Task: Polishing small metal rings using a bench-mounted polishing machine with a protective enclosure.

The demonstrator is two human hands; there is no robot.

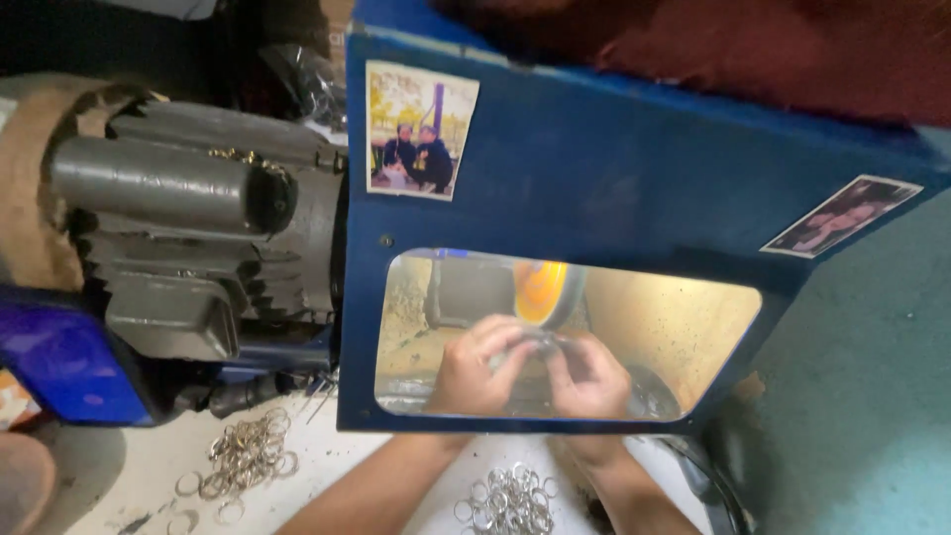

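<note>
Head view: left hand and right hand pinch a ring behind the blue guard, beside the motor.

head view | worn on the person's head | faces down and forward, close | through the blue guard panel window | single view, nothing shared

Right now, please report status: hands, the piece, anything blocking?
Left hand and right hand together on a small metal piece, near the orange wheel. Blue guard panel frames the opening. Hands pass through freely.
</note>
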